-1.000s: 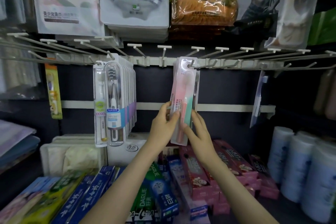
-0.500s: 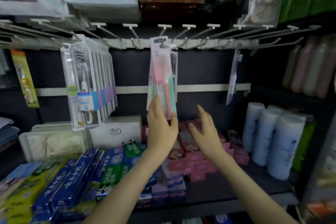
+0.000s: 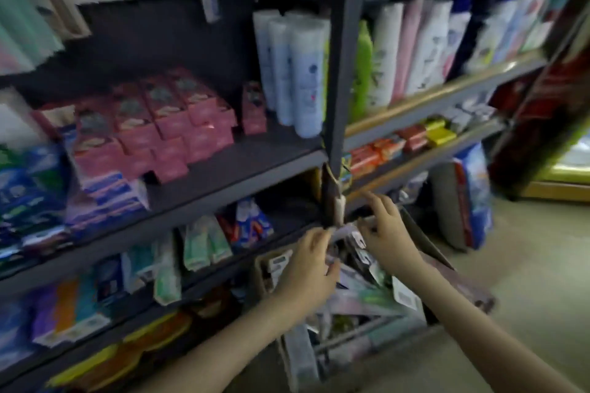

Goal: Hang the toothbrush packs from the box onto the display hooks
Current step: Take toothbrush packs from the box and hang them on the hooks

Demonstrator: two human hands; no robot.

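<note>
Left hand (image 3: 308, 268) and right hand (image 3: 384, 233) were in the box (image 3: 427, 246), grip too blurry to call; jumbled toothbrush packs (image 3: 367, 297) could've snagged.

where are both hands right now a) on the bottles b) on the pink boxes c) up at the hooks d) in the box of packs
D: the left hand and right hand both reach down among the packs in the box.
</note>
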